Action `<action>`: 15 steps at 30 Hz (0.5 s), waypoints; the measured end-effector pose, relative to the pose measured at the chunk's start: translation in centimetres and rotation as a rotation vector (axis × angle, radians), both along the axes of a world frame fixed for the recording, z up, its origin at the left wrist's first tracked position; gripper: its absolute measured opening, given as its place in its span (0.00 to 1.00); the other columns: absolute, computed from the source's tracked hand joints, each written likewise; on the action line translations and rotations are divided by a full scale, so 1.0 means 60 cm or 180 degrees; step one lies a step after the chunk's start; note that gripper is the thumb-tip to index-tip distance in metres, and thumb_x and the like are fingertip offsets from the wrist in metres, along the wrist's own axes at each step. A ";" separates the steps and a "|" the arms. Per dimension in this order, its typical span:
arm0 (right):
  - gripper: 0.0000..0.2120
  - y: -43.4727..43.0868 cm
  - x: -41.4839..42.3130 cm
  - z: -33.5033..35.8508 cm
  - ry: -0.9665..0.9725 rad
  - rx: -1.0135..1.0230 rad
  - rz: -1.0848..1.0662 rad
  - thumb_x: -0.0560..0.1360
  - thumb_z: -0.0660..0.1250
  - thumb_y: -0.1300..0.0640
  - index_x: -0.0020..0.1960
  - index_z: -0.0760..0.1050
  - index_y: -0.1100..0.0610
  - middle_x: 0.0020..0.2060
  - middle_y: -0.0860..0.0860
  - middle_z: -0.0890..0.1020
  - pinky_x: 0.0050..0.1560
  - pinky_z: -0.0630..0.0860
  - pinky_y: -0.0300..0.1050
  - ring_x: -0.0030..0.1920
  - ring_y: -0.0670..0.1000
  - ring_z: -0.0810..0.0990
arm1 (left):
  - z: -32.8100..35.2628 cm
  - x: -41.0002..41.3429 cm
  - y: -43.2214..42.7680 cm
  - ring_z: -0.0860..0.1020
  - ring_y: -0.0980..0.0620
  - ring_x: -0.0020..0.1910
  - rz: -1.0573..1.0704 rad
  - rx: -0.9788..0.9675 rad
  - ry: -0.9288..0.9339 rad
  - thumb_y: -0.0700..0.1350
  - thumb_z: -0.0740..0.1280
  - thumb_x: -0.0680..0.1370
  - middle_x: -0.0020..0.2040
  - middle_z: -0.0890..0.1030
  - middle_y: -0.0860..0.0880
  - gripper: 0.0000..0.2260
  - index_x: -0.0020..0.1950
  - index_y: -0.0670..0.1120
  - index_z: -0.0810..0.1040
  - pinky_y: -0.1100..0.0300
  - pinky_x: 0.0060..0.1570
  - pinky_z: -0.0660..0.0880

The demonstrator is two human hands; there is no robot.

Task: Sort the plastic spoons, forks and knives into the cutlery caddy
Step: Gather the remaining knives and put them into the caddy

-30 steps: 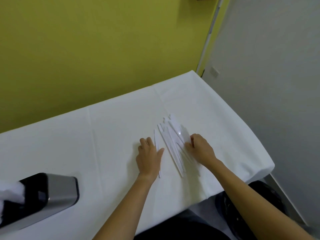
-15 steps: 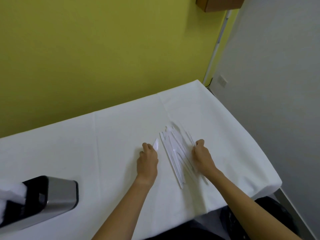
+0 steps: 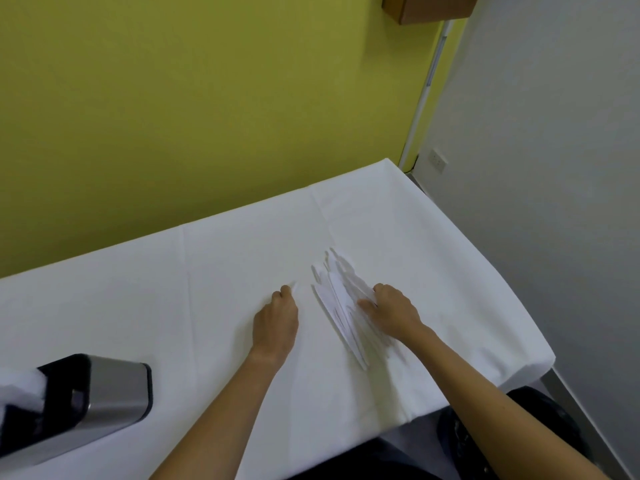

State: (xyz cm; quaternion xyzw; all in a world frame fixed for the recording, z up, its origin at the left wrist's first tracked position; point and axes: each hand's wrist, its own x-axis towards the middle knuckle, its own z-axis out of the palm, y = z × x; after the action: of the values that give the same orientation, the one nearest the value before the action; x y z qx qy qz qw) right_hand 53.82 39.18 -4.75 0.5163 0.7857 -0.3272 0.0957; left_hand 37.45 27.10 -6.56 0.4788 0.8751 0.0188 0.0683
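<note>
cutlery caddy (image 3: 114, 393): lies at near-left edge of table (image 3: 225, 258) | left hand (image 3: 275, 323): curled, pinches white utensil (image 3: 294, 285), mid-table | cutlery pile (image 3: 337, 299): right of centre | right hand (image 3: 394, 311): bent fingers on pile, grip cannot be determined

- Cutlery pile (image 3: 341, 306): white plastic, smooth, faint sheen.
- Tablecloth (image 3: 225, 271): white cloth, matt, creased along fold lines.
- Caddy (image 3: 104, 393): brushed metal wall, satin; black glossy trim.
- Wall (image 3: 173, 116): matt paint.
- Shelf (image 3: 429, 8): wood-look, matt.
</note>
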 end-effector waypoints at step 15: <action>0.10 0.009 0.029 0.029 0.1949 -0.2083 -0.1342 0.76 0.51 0.66 0.48 0.71 0.60 0.34 0.53 0.73 0.30 0.66 0.41 0.30 0.49 0.69 | 0.106 -0.016 0.038 0.71 0.53 0.36 0.1175 0.1687 -0.3512 0.43 0.61 0.81 0.39 0.73 0.53 0.09 0.53 0.41 0.79 0.65 0.35 0.70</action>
State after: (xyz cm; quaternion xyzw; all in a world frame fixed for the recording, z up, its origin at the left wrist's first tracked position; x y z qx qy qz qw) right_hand 55.54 39.69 -2.99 0.4870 0.5123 -0.7056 -0.0506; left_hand 36.52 29.38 -0.20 0.2407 0.7450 0.4898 0.3837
